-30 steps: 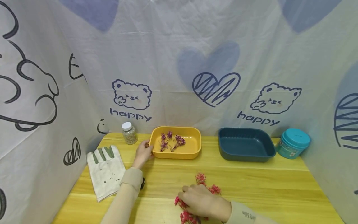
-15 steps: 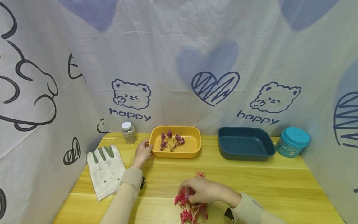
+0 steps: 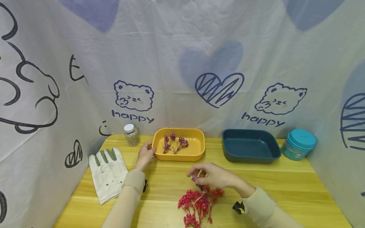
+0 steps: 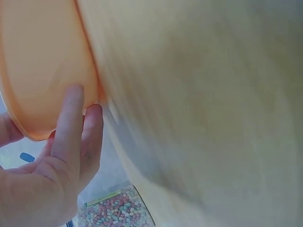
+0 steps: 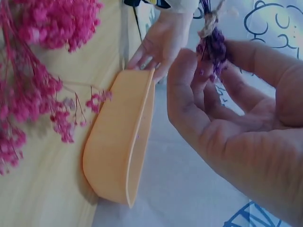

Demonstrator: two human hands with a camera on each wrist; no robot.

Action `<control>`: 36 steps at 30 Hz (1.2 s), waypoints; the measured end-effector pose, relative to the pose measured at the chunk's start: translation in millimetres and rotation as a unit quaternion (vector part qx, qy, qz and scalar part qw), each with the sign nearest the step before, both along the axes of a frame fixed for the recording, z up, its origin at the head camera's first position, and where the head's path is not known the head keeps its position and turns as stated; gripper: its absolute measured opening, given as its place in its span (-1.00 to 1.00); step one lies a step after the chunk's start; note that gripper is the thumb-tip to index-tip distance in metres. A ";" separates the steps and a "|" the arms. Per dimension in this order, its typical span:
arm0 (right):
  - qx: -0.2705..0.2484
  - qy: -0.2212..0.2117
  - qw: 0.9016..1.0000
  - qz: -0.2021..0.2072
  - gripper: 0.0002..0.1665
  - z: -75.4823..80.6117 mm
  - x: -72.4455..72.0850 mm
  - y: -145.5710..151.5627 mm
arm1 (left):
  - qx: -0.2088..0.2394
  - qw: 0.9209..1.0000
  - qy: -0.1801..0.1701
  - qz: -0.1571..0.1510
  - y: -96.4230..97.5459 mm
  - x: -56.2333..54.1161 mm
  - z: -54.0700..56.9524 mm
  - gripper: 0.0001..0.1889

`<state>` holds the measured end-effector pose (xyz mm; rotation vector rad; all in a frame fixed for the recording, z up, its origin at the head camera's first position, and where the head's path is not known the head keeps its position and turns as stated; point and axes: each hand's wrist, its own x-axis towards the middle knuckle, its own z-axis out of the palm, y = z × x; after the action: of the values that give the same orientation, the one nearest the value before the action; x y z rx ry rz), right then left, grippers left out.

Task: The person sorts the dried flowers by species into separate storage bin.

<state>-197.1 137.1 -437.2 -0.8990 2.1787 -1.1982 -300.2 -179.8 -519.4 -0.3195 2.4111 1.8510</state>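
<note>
– Yellow wood-grain table [image 3: 279,190], with a pale sheet [image 3: 168,47] hung behind it and along both sides; what lies nearest on it?

– Pink flowers [image 3: 188,200], a loose spread of them on the wood

– And the right hand [image 3: 219,178]?

– Just past them, fingers bent, pinching a purple bunch [image 5: 217,49] by its flower heads; the right wrist view shows twine [image 5: 209,24] tied about the stems, but whether those stems touch the pink flowers I cannot tell

– What about the left hand [image 3: 146,155]?

– Further off, gripping the left end of the yellow tray [image 3: 196,148], where purple sprigs [image 3: 183,143] lie, towards the left and middle

– And left of that arm?

– White cloth [image 3: 112,175] with green stripes, spread flat

– At the back?

– Left of the yellow tray, a clear jar [image 3: 132,140] with a white lid, holding small bits; to the tray's right, across a gap, a dark blue tray [image 3: 251,159], then a teal tub [image 3: 299,147] just beside that

– Farthest of all?

– Drawings on the sheet: bear faces, hearts and the word "happy"
</note>
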 end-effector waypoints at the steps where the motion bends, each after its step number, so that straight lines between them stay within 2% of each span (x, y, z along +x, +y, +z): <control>1: 0.001 0.007 1.000 -0.009 -0.75 1.3 -2.3 1.1 | 0.000 1.000 -0.001 -0.001 -0.6 -0.3 -0.1 -0.47; 5: 0.009 0.029 0.998 -0.049 -0.78 3.6 -13.7 3.9 | -0.004 1.000 -0.002 -0.002 -2.6 -0.7 0.3 -0.47; 11: 0.004 0.003 0.995 -0.096 -0.80 6.6 -35.8 5.9 | -0.009 1.000 -0.002 -0.006 -3.6 -0.7 0.6 -0.48; 18: -0.010 0.004 0.989 -0.146 -0.79 12.2 -61.4 5.1 | -0.007 1.000 -0.002 -0.007 -3.1 -1.2 -1.1 -0.48; 29: -0.003 0.052 0.973 -0.224 -0.74 19.6 -101.8 0.2 | -0.004 1.000 -0.003 -0.004 -3.4 -2.9 0.0 -0.48; 36: 0.026 0.103 0.961 -0.254 -0.74 9.9 -122.1 -6.1 | -0.002 1.000 0.002 -0.004 -2.4 -2.8 -0.5 -0.50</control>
<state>-319.1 131.0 -427.3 -0.4658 2.7026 -1.3091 -302.9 -182.2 -519.9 -0.3063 2.4154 1.8445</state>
